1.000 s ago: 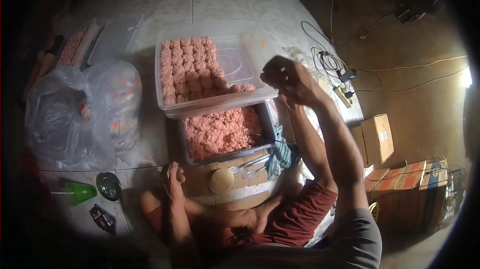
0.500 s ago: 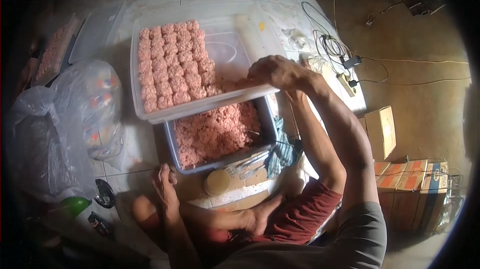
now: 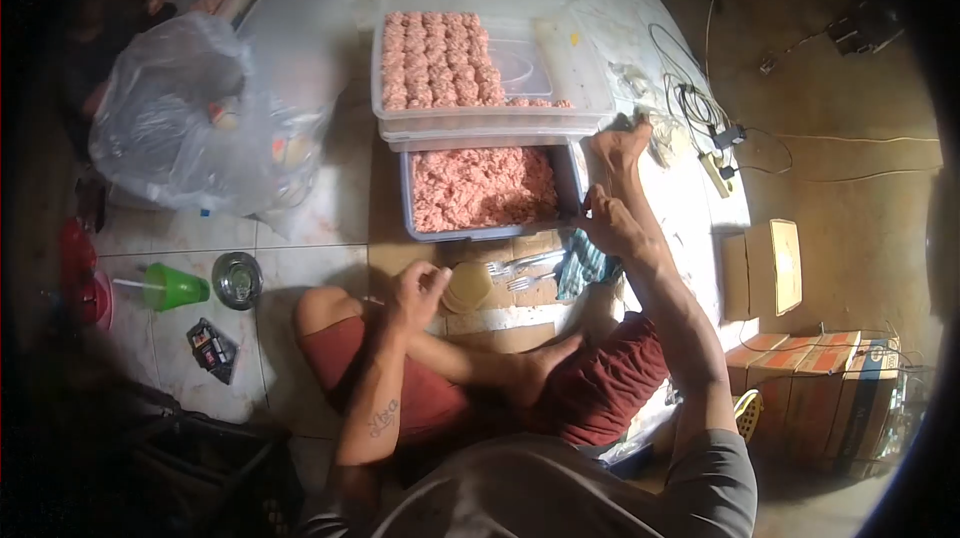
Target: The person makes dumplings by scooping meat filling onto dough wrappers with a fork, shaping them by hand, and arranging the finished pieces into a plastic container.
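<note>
My right hand (image 3: 617, 228) is at the right end of a blue-grey tub (image 3: 408, 200), its fingers bent close to the rim; what they hold, if anything, is hidden. Pink minced meat (image 3: 485, 188) fills the tub. Beyond it, a translucent plastic container (image 3: 590, 108) holds rows of meatballs (image 3: 435, 58), with bare plastic at its right. My left hand (image 3: 415, 298) hovers over my leg, holding nothing I can see, its thumb and fingers apart. Beside it stands a small round yellowish container (image 3: 468, 288). Forks (image 3: 530, 278) and a checked cloth (image 3: 585, 266) lie near the tub.
To the left are a clear plastic bag (image 3: 170, 128), a green cup (image 3: 175, 287), a glass ashtray-like dish (image 3: 237, 280) and a dark crate (image 3: 210, 458). On the right lie cables (image 3: 690, 103), a power strip (image 3: 717, 175) and cardboard boxes (image 3: 800, 378). My bare foot (image 3: 622, 143) extends beside the tub.
My right hand has left the meatball container's near right corner and come back to the tub. My left hand has risen and moved right. The camera view has shifted.
</note>
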`<control>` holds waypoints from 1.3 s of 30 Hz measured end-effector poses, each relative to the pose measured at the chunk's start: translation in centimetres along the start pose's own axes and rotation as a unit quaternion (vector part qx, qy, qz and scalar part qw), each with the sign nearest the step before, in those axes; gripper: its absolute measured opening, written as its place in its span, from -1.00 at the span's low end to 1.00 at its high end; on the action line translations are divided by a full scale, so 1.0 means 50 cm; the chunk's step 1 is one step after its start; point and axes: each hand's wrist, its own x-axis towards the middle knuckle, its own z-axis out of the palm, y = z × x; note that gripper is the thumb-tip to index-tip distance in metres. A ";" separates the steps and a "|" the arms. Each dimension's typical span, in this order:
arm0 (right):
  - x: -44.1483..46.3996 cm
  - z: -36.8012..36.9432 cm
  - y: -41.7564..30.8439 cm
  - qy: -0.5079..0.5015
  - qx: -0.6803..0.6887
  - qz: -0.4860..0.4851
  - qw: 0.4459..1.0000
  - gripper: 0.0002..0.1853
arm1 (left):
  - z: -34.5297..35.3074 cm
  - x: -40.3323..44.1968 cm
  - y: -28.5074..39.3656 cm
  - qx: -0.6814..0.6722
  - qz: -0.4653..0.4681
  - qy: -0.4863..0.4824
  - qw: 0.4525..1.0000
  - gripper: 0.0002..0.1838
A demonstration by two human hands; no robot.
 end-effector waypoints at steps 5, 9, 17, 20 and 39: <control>0.043 0.031 -0.006 0.119 -0.325 -0.220 0.912 -0.50 | 0.055 -0.041 0.074 0.238 0.198 -0.007 0.951 -0.54; 0.048 -0.010 -0.128 0.233 -0.279 -0.265 0.893 -0.70 | 0.083 -0.018 0.036 0.356 0.173 -0.067 0.916 -0.40; 0.090 0.119 -0.291 0.134 -0.190 -0.352 0.906 -0.80 | 0.081 0.008 0.041 0.265 0.215 -0.063 0.938 -0.79; 0.118 0.143 -0.281 0.087 -0.198 -0.437 0.873 -0.82 | 0.060 0.015 0.039 0.125 0.183 -0.091 0.971 -0.78; 0.138 0.091 -0.325 0.044 -0.097 -0.450 0.887 -0.81 | 0.071 0.064 0.043 0.006 0.116 -0.162 0.980 -0.53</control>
